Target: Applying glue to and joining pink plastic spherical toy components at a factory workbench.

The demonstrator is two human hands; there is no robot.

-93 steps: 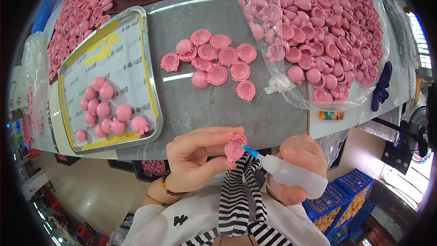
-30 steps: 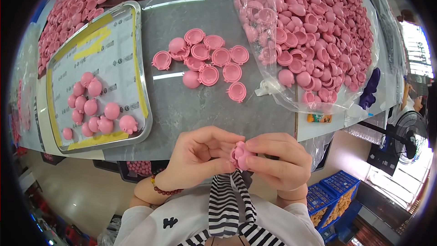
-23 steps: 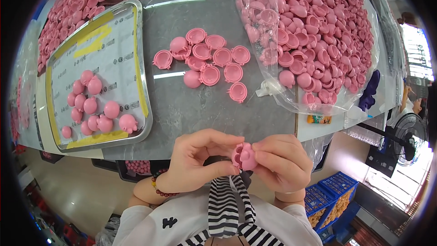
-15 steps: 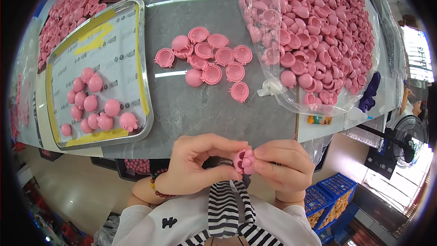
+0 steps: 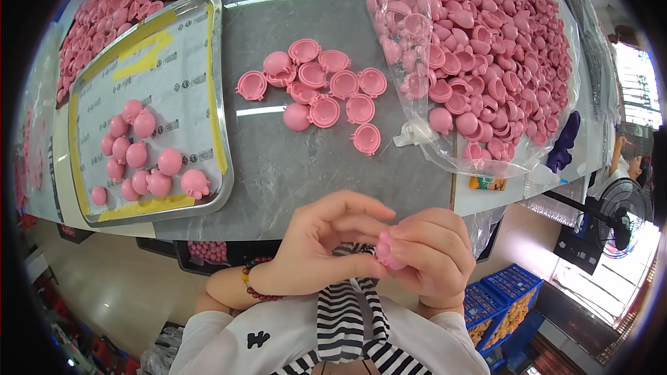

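My left hand (image 5: 316, 246) and my right hand (image 5: 431, 253) meet just below the table's front edge. Together they pinch a small pink plastic ball piece (image 5: 384, 253), mostly hidden by my fingers. On the grey table (image 5: 278, 160) in front of me lies a loose cluster of pink half shells (image 5: 326, 90). To the left, a metal tray (image 5: 219, 132) lined with printed paper holds several closed pink balls (image 5: 139, 160).
A large clear plastic bag (image 5: 417, 132) heaped with pink shells fills the right of the table. More pink shells are piled at the far left (image 5: 111, 7). A purple object (image 5: 561, 144) lies at the right edge. Blue crates (image 5: 500, 302) stand on the floor, a fan (image 5: 618, 208) beyond.
My right hand no longer holds the white squeeze bottle seen three seconds ago. Both hands have closed around the pink piece and keep pressing it, shifting only slightly.
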